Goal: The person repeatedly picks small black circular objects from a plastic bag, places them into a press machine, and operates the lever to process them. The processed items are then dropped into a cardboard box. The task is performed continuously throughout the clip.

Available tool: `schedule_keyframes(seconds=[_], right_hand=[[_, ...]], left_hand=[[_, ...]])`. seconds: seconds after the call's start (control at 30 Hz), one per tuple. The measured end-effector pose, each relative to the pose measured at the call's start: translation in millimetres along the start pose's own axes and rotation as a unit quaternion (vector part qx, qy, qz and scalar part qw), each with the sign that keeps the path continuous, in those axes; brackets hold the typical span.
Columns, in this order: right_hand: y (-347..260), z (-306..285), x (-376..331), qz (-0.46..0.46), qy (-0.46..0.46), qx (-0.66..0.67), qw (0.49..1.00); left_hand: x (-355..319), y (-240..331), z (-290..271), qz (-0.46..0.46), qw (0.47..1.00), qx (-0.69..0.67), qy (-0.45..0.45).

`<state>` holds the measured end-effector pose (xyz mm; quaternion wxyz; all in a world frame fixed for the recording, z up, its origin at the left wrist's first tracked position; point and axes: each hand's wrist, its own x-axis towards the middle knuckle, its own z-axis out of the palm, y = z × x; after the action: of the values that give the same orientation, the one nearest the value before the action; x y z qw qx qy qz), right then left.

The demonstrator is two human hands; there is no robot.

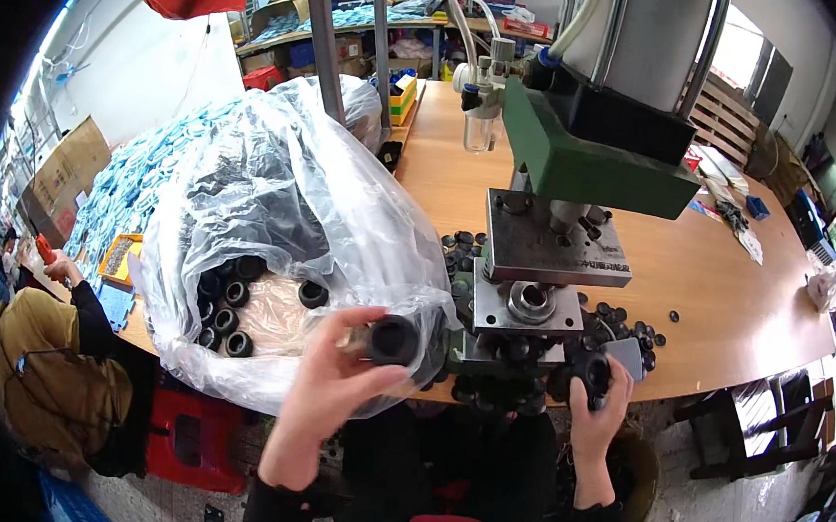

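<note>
My left hand [328,377] is closed around a round black ring-shaped part [393,341], held by its edge in front of the plastic bag. Another black ring-shaped part [596,375] sits between the thumb and fingers of my right hand [597,427], just right of the press. Between and beyond the hands stands the press, with a green head [593,152], a steel upper plate [557,244] and a round steel die [530,303] below it. Nothing shows on the die's open top. A large clear plastic bag [373,208] lies open at left, with several black rings [226,321] inside.
Small black discs [619,326] lie scattered around the press base on the wooden table [729,295]. Metal posts [326,38] rise behind the bag. A co-worker [62,361] sits at far left beside heaped light-blue pieces [141,161]. A red stool [193,440] stands below the table.
</note>
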<state>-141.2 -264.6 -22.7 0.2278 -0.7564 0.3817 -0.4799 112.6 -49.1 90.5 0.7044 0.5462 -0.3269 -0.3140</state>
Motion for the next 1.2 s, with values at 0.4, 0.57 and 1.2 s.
schedule_keyframes(seconds=[0.4, 0.57, 1.2], right_hand=[[129, -100, -95, 0.182, -0.125, -0.274, 0.936], [88, -68, -1, 0.012, -0.076, -0.224, 0.972], [25, -21, 43, -0.102, -0.057, -0.159, 0.980]], left_hand=[[107, -40, 121, 0.183, 0.913, 0.364, -0.031], [107, -51, 120, 0.202, 0.903, 0.379, -0.031], [86, -115, -152, 0.047, 0.749, 0.634, 0.190]])
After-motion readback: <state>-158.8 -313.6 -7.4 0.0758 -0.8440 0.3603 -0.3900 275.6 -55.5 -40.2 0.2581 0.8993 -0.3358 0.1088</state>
